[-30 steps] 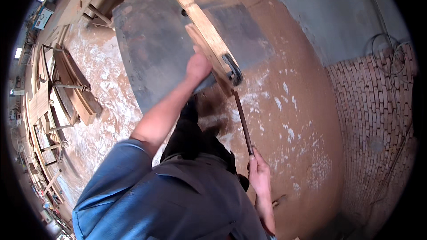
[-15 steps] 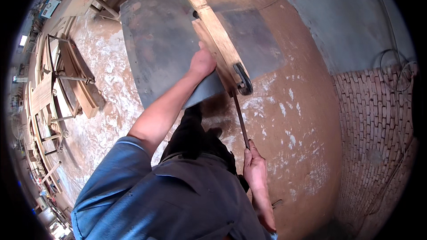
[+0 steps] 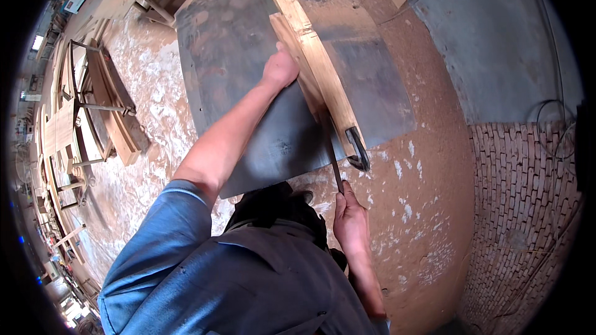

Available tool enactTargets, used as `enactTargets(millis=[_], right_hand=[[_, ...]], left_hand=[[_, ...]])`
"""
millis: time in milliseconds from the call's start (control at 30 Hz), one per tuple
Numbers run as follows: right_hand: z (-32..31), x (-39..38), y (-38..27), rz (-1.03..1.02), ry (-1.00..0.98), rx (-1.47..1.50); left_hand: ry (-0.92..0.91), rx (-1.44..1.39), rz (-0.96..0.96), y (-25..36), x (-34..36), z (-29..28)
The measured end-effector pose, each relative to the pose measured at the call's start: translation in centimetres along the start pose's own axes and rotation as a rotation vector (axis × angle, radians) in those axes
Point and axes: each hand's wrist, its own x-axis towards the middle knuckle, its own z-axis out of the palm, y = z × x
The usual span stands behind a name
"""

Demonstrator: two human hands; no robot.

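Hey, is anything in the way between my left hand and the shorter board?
Nothing visible: your left hand is right against the shorter board. The longer board runs along its right side.

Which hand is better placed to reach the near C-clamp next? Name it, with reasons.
Probably the right hand: it is nearer the near C-clamp, though it grips a thin dark bar. The left hand is farther, at the shorter board.

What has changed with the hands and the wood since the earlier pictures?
The brown board, with the left hand on it, has slid away from the person along the clamped beam; the right hand and the dark strip it holds advanced too. Both hands keep their holds; the clamp stays on the beam's near end.
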Motion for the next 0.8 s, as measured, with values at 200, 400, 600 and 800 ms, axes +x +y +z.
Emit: enactTargets(millis=[200, 400, 600, 800], right_hand=[[0.9, 4.0, -3.6, -0.006, -0.035, -0.054], [3.2, 8.6, -6.8, -0.295, 0.17, -0.055], [4.1, 12.6, -11.2, -0.316, 0.143, -0.057], [4.8, 18.0, -16.1, -0.321, 0.118, -0.059]], left_hand=[[-0.023, -0.04, -0.072, -1.2, 5.8, -1.9], [-0.036, -0.066, -0.121, -1.3, 11.1, -5.6], [-0.031, -0.112, -0.129, -2.6, 16.7, -8.3], [-0.018, 0.091, -0.1, -1.9, 20.3, -9.3]])
